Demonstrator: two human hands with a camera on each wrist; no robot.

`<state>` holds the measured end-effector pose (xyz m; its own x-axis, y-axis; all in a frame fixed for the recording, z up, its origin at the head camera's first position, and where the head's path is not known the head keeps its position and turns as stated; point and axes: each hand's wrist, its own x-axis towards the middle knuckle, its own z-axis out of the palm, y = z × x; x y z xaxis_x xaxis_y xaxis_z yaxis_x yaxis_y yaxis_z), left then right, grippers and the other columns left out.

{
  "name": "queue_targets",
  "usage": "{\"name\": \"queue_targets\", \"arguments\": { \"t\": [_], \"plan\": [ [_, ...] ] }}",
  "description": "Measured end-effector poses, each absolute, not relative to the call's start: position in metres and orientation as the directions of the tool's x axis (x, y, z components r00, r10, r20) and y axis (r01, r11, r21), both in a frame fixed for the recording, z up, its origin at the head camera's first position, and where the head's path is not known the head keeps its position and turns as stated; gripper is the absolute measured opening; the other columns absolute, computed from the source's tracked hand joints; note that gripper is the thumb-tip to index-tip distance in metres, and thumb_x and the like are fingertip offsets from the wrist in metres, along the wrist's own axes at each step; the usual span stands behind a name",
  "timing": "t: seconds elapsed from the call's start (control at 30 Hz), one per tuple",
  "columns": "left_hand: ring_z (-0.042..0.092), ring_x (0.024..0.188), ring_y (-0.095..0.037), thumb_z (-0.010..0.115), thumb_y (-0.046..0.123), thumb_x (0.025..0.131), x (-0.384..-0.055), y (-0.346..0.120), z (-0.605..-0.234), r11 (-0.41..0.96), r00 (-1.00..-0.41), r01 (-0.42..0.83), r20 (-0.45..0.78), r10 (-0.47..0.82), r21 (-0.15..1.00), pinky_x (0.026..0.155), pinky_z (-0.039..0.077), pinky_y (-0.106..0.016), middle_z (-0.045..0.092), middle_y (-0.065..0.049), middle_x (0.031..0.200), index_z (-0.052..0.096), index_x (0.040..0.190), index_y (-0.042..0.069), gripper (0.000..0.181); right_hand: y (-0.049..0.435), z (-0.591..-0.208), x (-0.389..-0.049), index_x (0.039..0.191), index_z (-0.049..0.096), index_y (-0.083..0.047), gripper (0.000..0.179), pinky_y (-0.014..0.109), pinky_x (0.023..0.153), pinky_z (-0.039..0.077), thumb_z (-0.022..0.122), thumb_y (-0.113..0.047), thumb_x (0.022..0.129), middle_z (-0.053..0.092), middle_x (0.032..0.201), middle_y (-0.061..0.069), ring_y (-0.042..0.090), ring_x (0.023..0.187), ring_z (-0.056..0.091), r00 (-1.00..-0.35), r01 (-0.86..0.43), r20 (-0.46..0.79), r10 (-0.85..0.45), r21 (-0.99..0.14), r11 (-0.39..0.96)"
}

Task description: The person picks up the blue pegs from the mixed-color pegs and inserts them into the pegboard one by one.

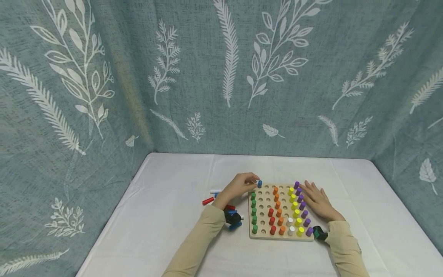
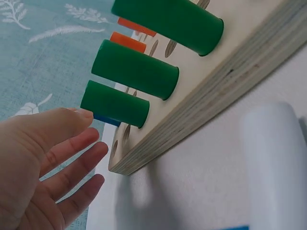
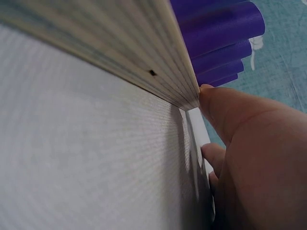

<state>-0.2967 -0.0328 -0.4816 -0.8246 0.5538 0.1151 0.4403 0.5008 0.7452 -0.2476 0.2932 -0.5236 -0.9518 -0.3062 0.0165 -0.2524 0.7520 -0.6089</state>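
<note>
At the far left corner of a wooden pegboard (image 1: 280, 237), my left hand (image 1: 242, 182) pinches a blue peg (image 1: 260, 184) by thumb and fingertips. That blue peg (image 2: 109, 120) shows only in part in the left wrist view, behind a green peg (image 2: 117, 103). The thumb (image 2: 72, 120) reaches it, and the other fingers are loosely bent. My right hand (image 1: 318, 202) lies along the board's right side with its fingers extended. Its thumb (image 3: 216, 103) touches the board edge (image 3: 158, 62) beside the purple pegs (image 3: 220, 28).
Green pegs (image 1: 254, 212), orange pegs (image 1: 278, 212), yellow pegs (image 1: 295, 206) and purple pegs (image 1: 304, 214) stand in columns, with shorter runs of red pegs (image 1: 272, 221) and white pegs (image 1: 290, 231). Loose red (image 1: 208, 201), blue (image 1: 235, 226) and white pegs (image 1: 215, 191) lie left of the board.
</note>
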Motion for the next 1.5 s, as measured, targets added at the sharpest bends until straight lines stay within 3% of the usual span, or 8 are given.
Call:
{"name": "queue_targets", "arguments": {
  "t": [0.43, 1.0, 1.5],
  "plan": [
    [0.061, 0.100, -0.020, 0.058, 0.017, 0.092, -0.292, -0.048, -0.479, 0.549, -0.830, 0.465, 0.125, 0.544, 0.695, 0.092, 0.046, -0.035, 0.064, -0.007, 0.113, 0.061, 0.116, 0.009, 0.025, 0.292, -0.521, -0.246, 0.143, 0.030, -0.005, 0.055, 0.061, 0.106, -0.009, 0.038, -0.037, 0.099, 0.011, 0.149, 0.029, 0.048, 0.137, 0.001, -0.954, -0.238, 0.000, -0.299, -0.608, 0.758],
    [0.060, 0.095, -0.023, 0.059, 0.014, 0.091, -0.283, -0.076, -0.469, 0.563, -0.842, 0.454, 0.126, 0.524, 0.691, 0.084, 0.049, -0.041, 0.064, -0.009, 0.109, 0.063, 0.114, 0.005, 0.024, 0.291, -0.522, -0.246, 0.144, 0.030, -0.006, 0.054, 0.059, 0.108, -0.008, 0.035, -0.037, 0.100, 0.011, 0.150, 0.026, 0.046, 0.138, 0.001, -0.958, -0.228, -0.003, -0.286, -0.597, 0.769],
    [0.057, 0.088, -0.018, 0.059, 0.014, 0.091, -0.277, -0.100, -0.468, 0.595, -0.849, 0.453, 0.116, 0.516, 0.664, 0.070, 0.048, -0.028, 0.064, -0.003, 0.099, 0.064, 0.112, 0.007, 0.023, 0.290, -0.523, -0.245, 0.143, 0.032, -0.006, 0.053, 0.060, 0.107, -0.007, 0.037, -0.036, 0.099, 0.013, 0.150, 0.027, 0.047, 0.138, 0.003, -0.958, -0.240, 0.022, -0.284, -0.604, 0.760]
  ]
}}
